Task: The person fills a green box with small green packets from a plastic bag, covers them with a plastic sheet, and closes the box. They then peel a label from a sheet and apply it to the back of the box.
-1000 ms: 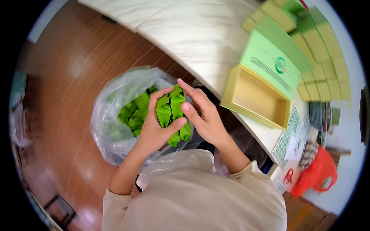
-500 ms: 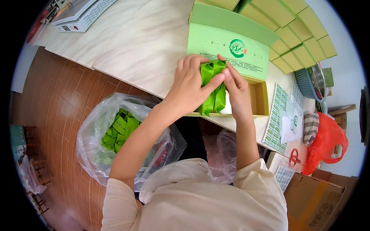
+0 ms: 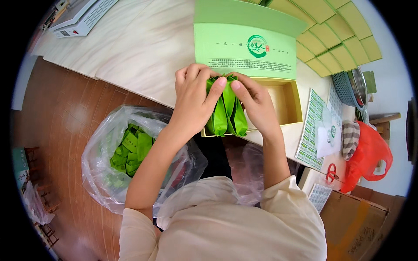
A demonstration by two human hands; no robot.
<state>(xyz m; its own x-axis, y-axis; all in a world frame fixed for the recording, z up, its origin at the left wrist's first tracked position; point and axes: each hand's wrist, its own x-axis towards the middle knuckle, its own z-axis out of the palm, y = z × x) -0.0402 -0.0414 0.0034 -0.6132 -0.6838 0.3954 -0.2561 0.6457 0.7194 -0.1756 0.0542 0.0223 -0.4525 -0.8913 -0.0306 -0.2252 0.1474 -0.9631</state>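
Note:
Several shiny green packets (image 3: 227,108) stand side by side in a bundle, held between my two hands over the left part of a box. My left hand (image 3: 194,95) is closed on the bundle's left side, thumb along the top. From the other side my right hand (image 3: 254,100) grips it, thumb near the upper edge and the other fingers partly hidden behind. The open gift box (image 3: 291,102) has a pale yellow inside, and its right part shows bare. Its light green lid (image 3: 244,48) stands raised behind, with printing and a round green emblem.
Below left, a clear plastic bag (image 3: 100,152) holds more green packets (image 3: 133,150). Stacked yellow-green boxes (image 3: 331,35) fill the back right. Sticker sheets (image 3: 311,128), red scissors (image 3: 332,173), a red bag (image 3: 365,152) and a blue basket (image 3: 345,91) lie rightward. A scale (image 3: 80,19) stands far left.
Both hands have moved slightly left and down with the packets. The bundle has turned more upright and fanned apart at its lower end. More of the box's inside shows on the right.

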